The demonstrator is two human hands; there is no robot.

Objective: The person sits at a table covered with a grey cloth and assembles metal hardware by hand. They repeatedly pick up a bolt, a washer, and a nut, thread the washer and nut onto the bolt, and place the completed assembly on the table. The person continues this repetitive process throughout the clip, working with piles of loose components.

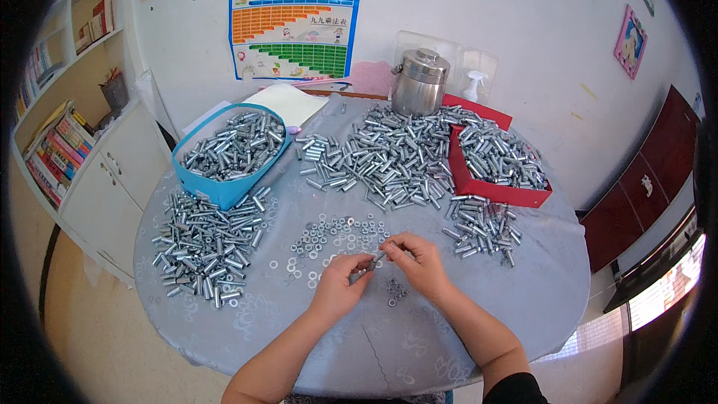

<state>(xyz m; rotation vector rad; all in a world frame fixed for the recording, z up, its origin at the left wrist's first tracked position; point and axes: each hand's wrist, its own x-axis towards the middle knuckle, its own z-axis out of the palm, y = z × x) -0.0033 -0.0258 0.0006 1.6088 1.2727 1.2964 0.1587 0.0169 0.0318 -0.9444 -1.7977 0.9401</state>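
Observation:
My left hand (340, 283) and my right hand (420, 262) meet over the near middle of the table. Between their fingertips is a small metal bolt (376, 259), mostly covered by the fingers. My left hand pinches its lower part, and the right thumb and forefinger close on its upper end. Just beyond the hands lie loose nuts and flat washers (344, 235), spread in one layer. A small cluster of darker nuts (396, 292) sits below my right hand.
A blue box (224, 193) full of metal bolts stands at the left, with a heap of bolts (206, 247) before it. More bolts (400, 153) cover the far middle, beside a red box (493, 193) and a steel pot (421, 82). White paper (288, 107) lies at the back.

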